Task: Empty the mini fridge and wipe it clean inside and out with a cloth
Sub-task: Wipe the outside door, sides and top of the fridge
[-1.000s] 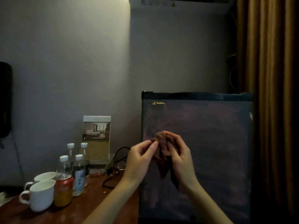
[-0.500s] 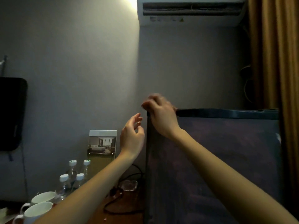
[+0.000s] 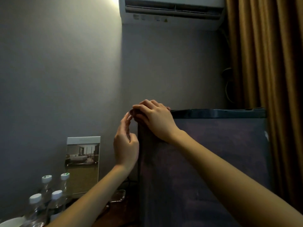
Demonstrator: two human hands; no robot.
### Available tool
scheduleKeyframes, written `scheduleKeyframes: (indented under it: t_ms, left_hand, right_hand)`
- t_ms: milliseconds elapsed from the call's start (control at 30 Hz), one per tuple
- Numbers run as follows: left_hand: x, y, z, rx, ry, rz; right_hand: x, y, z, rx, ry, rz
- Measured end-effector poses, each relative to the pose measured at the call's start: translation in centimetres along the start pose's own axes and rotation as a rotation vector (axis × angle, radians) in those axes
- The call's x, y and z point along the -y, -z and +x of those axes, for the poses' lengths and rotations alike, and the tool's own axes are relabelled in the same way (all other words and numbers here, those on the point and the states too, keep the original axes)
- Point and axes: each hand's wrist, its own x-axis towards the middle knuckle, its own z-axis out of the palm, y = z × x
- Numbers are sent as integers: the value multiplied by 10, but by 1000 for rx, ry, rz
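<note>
At top-left corner of mini fridge [image 3: 205,161]: cloth [image 3: 133,111] bunched under gripping right hand [image 3: 155,119]; left hand [image 3: 126,142] relaxed, empty, just beside. Risk: cloth slipping off edge; forearm toppling 4 bottles [image 3: 56,196].

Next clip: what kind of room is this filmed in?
Probably a hotel room: a mini fridge, and capped water bottles set out beside a standing card with a room photo.

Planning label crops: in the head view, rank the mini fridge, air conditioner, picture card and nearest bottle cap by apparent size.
Largest to smallest:
mini fridge
air conditioner, partly cropped
picture card
bottle cap
</note>
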Motion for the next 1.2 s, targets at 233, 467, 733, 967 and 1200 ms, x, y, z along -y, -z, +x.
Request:
scheduleKeyframes:
  t_ms: [233,467,733,967,1200]
  left_hand:
    - [-10,-25,20,105,-156,108]
    - [-11,-24,31,82,-231,256]
    - [-13,-15,32,123,-307,423]
    - [-19,-18,28,86,-299,526]
    - [-56,-89,4,311,-462,618]
  right_hand:
    - [-70,46,-54,-74,-135,-50]
    - [-71,45,-67,-219,-376,-103]
    - [-6,1,-30,-111,-256,-93]
    - [-96,60,-83,-94,-242,-182]
    - [-158,103,-139,-167,-502,-279]
